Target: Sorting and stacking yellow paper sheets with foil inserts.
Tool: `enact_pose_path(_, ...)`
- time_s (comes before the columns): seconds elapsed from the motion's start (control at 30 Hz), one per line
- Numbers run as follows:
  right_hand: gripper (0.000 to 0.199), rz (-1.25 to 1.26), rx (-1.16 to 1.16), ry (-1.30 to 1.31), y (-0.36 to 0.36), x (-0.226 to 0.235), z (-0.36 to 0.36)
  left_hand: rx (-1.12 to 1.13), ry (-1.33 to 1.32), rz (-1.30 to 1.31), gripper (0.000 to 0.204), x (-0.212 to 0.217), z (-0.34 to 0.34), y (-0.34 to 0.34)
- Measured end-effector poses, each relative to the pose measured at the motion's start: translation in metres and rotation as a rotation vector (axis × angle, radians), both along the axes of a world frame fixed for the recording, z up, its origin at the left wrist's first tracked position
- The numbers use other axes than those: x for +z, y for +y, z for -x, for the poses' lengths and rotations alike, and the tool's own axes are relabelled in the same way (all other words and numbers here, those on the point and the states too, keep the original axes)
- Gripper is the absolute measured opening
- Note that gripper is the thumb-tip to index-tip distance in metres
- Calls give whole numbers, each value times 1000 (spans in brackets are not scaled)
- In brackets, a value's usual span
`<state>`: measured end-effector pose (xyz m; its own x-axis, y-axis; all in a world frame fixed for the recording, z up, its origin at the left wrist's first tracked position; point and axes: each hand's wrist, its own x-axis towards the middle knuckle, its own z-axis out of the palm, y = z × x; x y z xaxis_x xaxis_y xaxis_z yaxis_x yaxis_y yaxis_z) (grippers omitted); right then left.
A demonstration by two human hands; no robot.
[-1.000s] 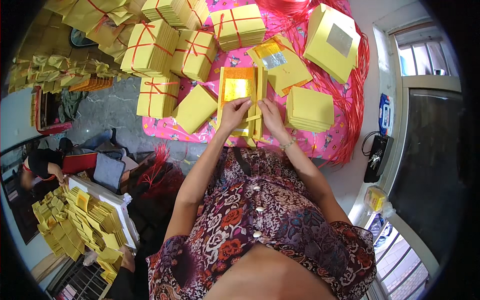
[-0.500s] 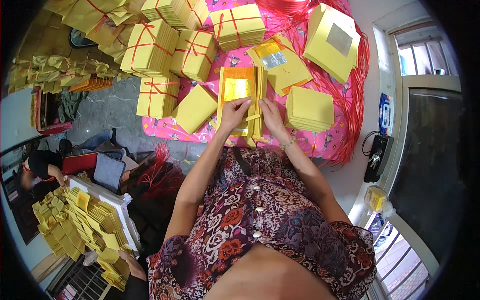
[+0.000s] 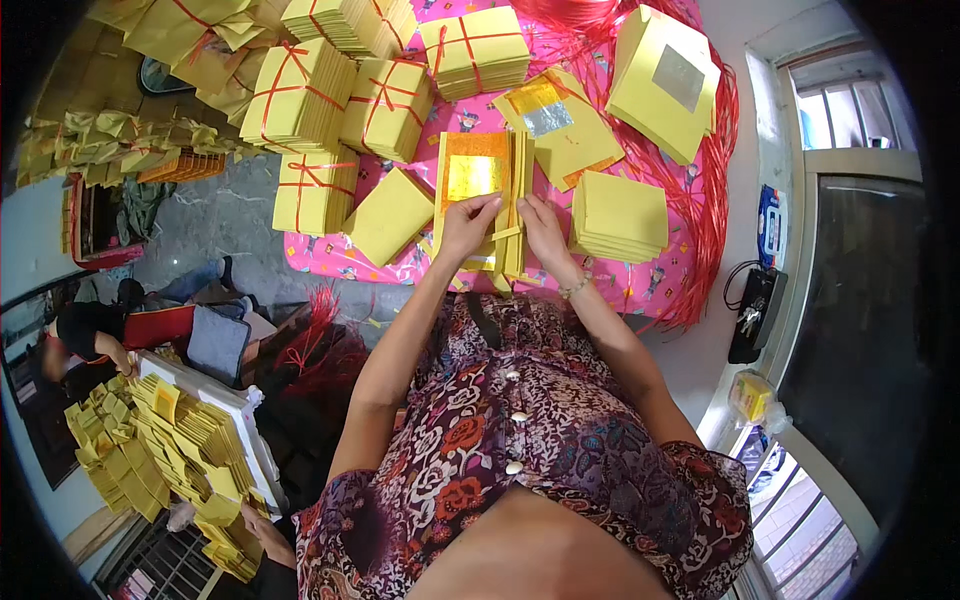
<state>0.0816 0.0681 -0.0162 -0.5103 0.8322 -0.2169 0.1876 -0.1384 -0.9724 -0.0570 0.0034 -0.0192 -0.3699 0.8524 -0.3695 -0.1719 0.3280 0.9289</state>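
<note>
Over the near part of the table, my left hand [image 3: 466, 228] has its fingers pinched at the right edge of a yellow paper sheet [image 3: 446, 152] with a shiny gold foil patch [image 3: 474, 179]. My right hand [image 3: 543, 233] is close beside it, thumb and fingers closed on the folded yellow strip along the sheet's right side. A narrow paper flap [image 3: 507, 235] sticks out between the two hands. The fingertips hide exactly which layers each hand grips. More yellow paper lies beneath the sheet.
Red-tied yellow bundles [image 3: 386, 110] stand at the far left of the pink tablecloth [image 3: 335, 262]. A yellow stack [image 3: 619, 216] sits right of my hands, with red plastic strands [image 3: 722, 190] beyond. At lower left, a co-worker's hand [image 3: 268, 535] touches papers on a white board [image 3: 250, 440].
My two hands and the sheet stay almost in place. At lower left, the co-worker's hand has shifted slightly at the papers.
</note>
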Motion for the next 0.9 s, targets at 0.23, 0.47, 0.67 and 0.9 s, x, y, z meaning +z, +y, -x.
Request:
enact_pose_path(0.23,35,43,-3,-6,0,-1,0,-1,-6,1,26,-4,0,-1)
enact_pose_path(0.47,41,54,-16,-23,1,-16,-2,-1,-19,9,26,-2,-1,0)
enact_pose_path(0.67,40,23,-65,-83,-4,-5,2,-7,6,3,27,-1,-1,1)
enact_pose_path(0.9,31,28,16,-47,0,0,-2,11,-34,9,26,-1,-2,1)
